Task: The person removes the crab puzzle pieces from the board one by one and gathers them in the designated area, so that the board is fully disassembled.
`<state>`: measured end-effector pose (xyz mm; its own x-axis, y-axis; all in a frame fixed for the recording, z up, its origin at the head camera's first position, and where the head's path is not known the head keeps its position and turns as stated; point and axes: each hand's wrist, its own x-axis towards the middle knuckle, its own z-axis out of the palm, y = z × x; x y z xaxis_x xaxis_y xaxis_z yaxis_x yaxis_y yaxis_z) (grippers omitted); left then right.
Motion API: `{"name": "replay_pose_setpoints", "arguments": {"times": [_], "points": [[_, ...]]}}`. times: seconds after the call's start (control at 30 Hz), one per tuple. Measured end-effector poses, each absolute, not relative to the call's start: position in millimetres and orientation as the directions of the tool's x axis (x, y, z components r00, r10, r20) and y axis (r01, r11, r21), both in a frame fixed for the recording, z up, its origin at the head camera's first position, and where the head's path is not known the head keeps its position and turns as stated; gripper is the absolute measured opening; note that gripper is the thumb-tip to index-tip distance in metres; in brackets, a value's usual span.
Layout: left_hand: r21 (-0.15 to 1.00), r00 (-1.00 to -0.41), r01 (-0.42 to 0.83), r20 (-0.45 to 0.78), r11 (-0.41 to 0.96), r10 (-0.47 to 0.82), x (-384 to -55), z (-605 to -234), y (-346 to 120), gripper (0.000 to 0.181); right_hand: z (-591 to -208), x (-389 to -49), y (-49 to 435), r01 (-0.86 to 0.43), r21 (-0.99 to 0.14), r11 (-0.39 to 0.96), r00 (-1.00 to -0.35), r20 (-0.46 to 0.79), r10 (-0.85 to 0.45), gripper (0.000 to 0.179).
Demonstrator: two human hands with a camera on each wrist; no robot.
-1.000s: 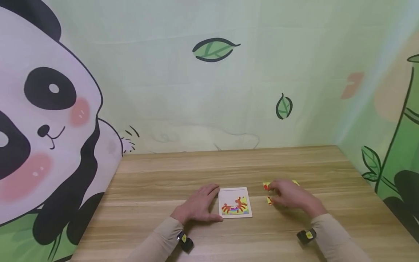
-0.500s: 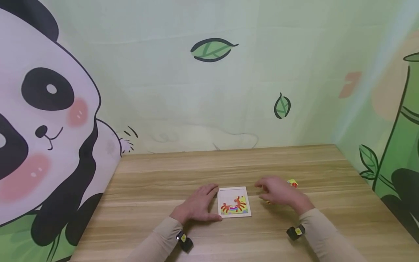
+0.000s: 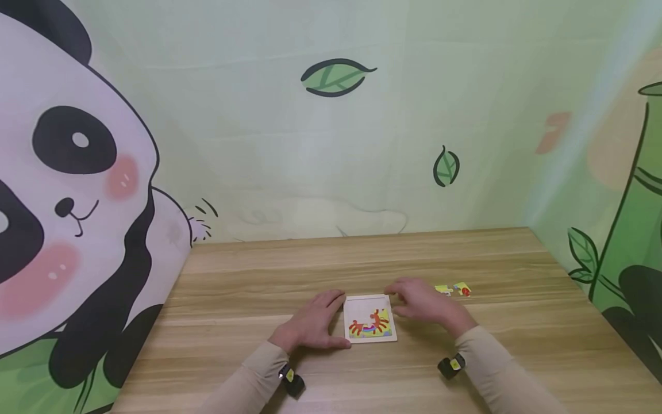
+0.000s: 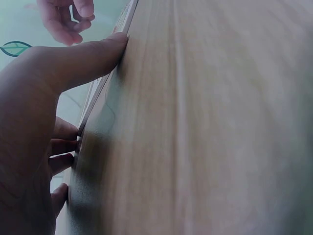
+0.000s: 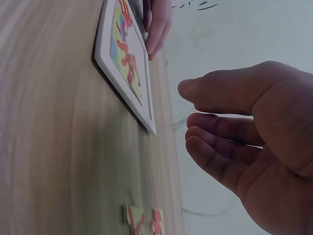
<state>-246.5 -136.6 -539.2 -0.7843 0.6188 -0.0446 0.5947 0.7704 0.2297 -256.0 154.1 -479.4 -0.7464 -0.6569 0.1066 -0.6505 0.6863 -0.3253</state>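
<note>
A white-framed jigsaw puzzle tray [image 3: 364, 297] lies on the wooden table, its lower part filled with a red-orange animal picture. My left hand [image 3: 313, 323] rests spread at its left side, thumb by the near corner and fingertips by the far one. In the left wrist view the left thumb [image 4: 93, 56] lies straight along the edge. Just right of the tray is my right hand [image 3: 425, 301], fingers loosely bent. The right wrist view shows nothing between its thumb [image 5: 225, 88] and fingers. Yellow-and-red puzzle pieces [image 5: 135, 219] lie on the table below that hand.
Behind the right hand, a yellow puzzle piece [image 3: 443, 290] and a yellow piece with red [image 3: 462, 288] lie on the wooden table [image 3: 289, 264]. A cloth backdrop with a printed panda [image 3: 77, 213] and leaves stands around the table's back and sides.
My right hand has moved left from the loose pieces to the tray's right edge, uncovering two pieces behind it. The left hand and the tray keep their places.
</note>
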Motion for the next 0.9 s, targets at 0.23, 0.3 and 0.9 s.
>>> {"name": "replay_pose_setpoints", "arguments": {"times": [0.23, 0.3, 0.9], "points": [[0.225, -0.781, 0.601, -0.037, 0.767, 0.624, -246.2, -537.9, -136.3, 0.106, -482.0, -255.5, 141.4, -0.61, -0.387, 0.691, -0.763, 0.051, -0.645, 0.039], [0.229, -0.78, 0.602, -0.033, 0.765, 0.624, -246.1, -538.0, -136.2, 0.106, -483.5, -255.7, 138.6, -0.599, -0.386, 0.702, -0.77, 0.036, -0.637, 0.038], [0.229, -0.784, 0.598, -0.03, 0.768, 0.62, -245.4, -538.0, -135.9, 0.107, -501.5, -256.5, 128.9, -0.619, -0.366, 0.695, -0.749, 0.009, -0.663, 0.032]]}}
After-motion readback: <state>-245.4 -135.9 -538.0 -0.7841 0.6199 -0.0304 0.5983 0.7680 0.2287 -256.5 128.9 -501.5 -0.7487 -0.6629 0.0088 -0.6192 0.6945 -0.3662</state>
